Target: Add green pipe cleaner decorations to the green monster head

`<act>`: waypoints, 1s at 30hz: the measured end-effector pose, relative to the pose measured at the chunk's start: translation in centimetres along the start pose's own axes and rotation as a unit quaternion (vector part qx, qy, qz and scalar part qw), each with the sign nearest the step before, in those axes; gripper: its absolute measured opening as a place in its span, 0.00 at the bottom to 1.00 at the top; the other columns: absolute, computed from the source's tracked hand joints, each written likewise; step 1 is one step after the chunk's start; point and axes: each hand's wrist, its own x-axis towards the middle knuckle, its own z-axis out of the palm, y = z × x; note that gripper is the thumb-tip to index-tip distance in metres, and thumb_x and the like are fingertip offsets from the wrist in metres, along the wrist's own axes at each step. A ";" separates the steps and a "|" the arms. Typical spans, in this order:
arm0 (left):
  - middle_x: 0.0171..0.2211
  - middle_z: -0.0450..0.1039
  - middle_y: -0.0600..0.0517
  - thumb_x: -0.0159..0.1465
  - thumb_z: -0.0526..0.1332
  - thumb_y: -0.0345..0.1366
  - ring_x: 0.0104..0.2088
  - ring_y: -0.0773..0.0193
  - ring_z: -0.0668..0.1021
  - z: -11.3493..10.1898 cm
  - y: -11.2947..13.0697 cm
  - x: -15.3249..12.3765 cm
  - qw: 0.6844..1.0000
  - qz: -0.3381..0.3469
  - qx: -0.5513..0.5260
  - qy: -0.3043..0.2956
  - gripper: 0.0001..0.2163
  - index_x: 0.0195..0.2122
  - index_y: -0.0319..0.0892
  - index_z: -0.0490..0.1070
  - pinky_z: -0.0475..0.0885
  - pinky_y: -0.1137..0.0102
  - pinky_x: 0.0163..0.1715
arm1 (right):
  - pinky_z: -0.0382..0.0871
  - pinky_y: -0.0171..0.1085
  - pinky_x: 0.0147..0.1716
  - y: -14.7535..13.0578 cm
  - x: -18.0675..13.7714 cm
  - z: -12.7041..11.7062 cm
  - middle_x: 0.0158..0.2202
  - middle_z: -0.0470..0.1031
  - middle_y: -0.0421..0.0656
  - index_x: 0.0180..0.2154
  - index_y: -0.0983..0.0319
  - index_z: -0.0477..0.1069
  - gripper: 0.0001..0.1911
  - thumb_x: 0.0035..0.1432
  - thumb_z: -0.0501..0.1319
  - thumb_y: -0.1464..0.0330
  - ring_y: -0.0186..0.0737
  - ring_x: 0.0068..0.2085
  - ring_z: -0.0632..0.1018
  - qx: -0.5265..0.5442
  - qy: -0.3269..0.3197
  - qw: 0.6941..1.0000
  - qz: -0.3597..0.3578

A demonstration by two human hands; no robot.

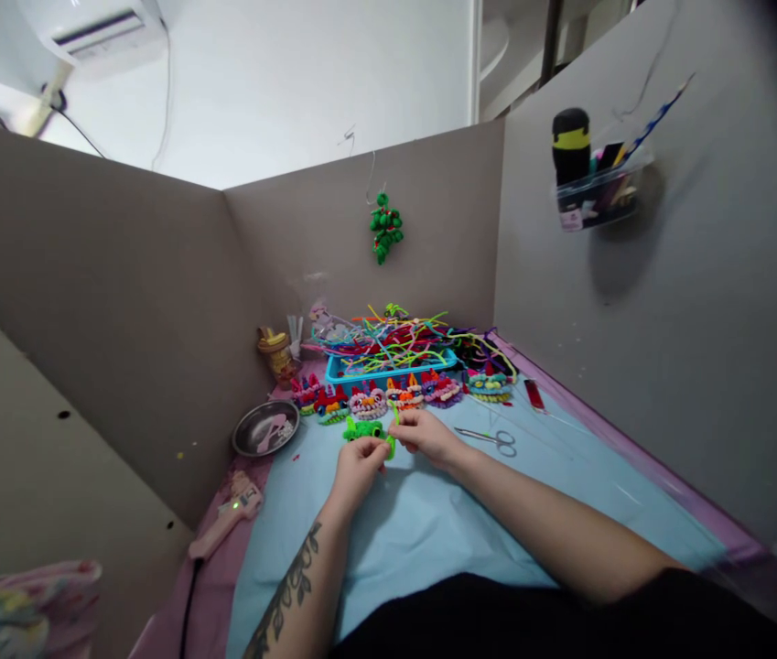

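Note:
A green fuzzy pipe-cleaner figure (362,428) with a round eye is between my hands, low over the blue cloth (422,522). My left hand (359,467) is closed around its near side. A bright lime pipe cleaner (392,446) stands up at the figure's right end. My right hand (422,434) pinches this lime piece, its fingertips close to those of my left hand. Just right of my right hand lie the scissors (491,439). A row of finished-looking colourful pipe-cleaner figures (367,401) sits right behind my hands.
Behind the row stands a blue tray (361,375) heaped with pipe cleaners. A metal bowl (241,435) and a pink glue gun (227,520) with a cord lie left. Grey panels (374,183) enclose the table; a green ornament (385,227) and a clear bin (598,206) hang there.

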 end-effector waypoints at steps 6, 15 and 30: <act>0.12 0.65 0.56 0.52 0.60 0.42 0.15 0.72 0.63 -0.1 0.3 0.0 0.999 0.006 -0.010 0.036 0.12 0.22 0.37 0.71 0.56 0.75 0.18 | 0.53 0.30 0.17 -0.2 -0.3 0.2 0.15 0.62 0.33 0.23 0.64 0.67 0.08 0.43 0.62 0.66 0.27 0.17 0.61 -0.003 0.032 0.999 -0.019; 0.14 0.66 0.56 0.52 0.61 0.41 0.16 0.70 0.67 0.1 0.1 0.0 0.996 0.038 -0.045 0.070 0.11 0.23 0.37 0.72 0.61 0.75 0.20 | 0.50 0.28 0.16 0.8 -0.2 1.3 0.18 0.62 0.35 0.23 0.65 0.66 0.11 0.40 0.65 0.64 0.27 0.20 0.63 0.114 0.061 0.991 0.040; 0.18 0.72 0.52 0.53 0.61 0.44 0.16 0.71 0.67 1.0 -0.1 -0.1 0.992 0.014 -0.078 0.102 0.14 0.28 0.35 0.72 0.59 0.77 0.15 | 0.51 0.29 0.19 1.6 0.0 2.5 0.20 0.65 0.36 0.25 0.64 0.68 0.13 0.37 0.66 0.63 0.26 0.20 0.61 0.166 0.122 0.978 0.034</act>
